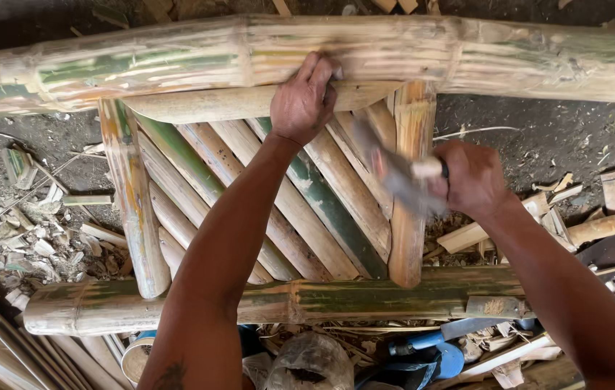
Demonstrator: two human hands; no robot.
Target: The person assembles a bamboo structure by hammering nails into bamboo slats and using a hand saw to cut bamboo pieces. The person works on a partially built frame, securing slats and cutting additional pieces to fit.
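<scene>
My left hand point(304, 101) pressed its fingers point(319, 72) on the far bamboo pole point(408, 54) while my right hand point(475, 179) gripped a blurred blade point(390, 167) beside the slats point(307, 195).

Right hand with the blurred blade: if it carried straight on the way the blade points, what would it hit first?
Most likely the upright bamboo post of the frame; the blade in the right hand already overlaps it, though blur hides whether they touch.

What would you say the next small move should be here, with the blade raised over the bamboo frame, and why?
Probably bring the blade down onto the slat end beneath it, beside the upright post. The right hand grips the handle with the blade blurred mid-swing, while the left hand presses on the thick top pole, steadying the frame. Shavings litter the ground, which suggests trimming.
</scene>
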